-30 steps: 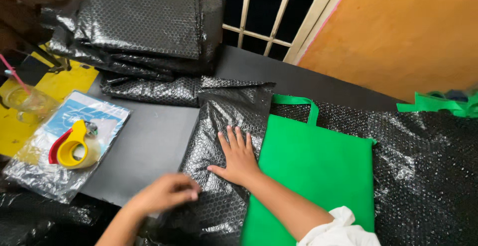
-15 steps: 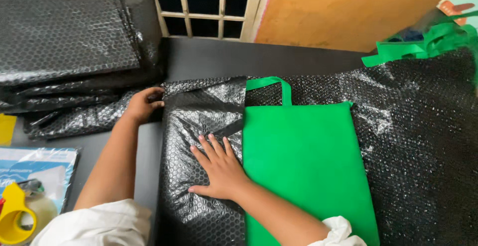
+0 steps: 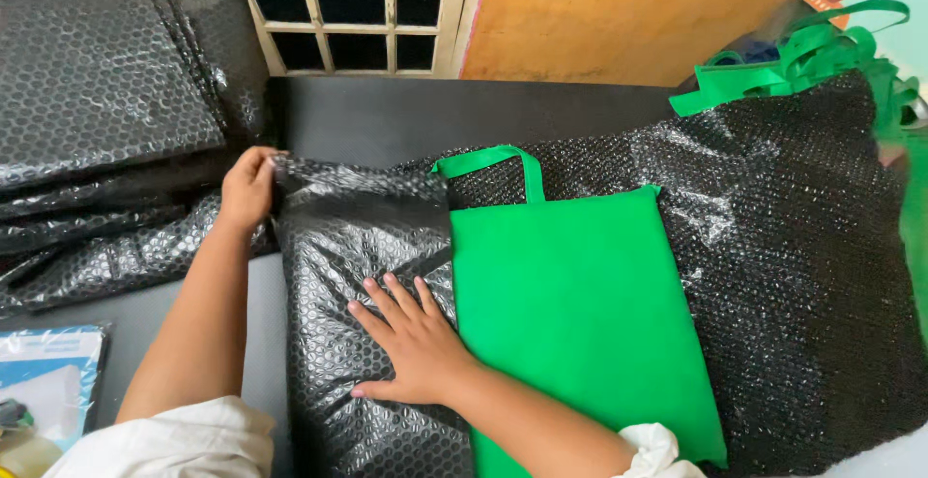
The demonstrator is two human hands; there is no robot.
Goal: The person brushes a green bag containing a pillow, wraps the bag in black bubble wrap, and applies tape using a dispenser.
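Observation:
A green fabric bag (image 3: 580, 304) with a loop handle lies flat on a wide sheet of black bubble wrap (image 3: 793, 246). A flap of that wrap (image 3: 353, 246) is folded over the bag's left side. My right hand (image 3: 411, 343) rests flat on the flap, fingers spread, beside the green edge. My left hand (image 3: 249, 188) pinches the flap's far left corner, near the pile of wrap on the left.
A pile of folded black bubble wrap (image 3: 106, 120) fills the left on a dark table (image 3: 454, 120). More green bags (image 3: 793, 57) lie at the back right. A clear packet with blue print (image 3: 43, 381) sits at the lower left. Behind are a barred window and an orange wall.
My left hand has reached from near my body out to the flap's far left corner. My right hand stays pressed on the flap. The view has shifted toward the window.

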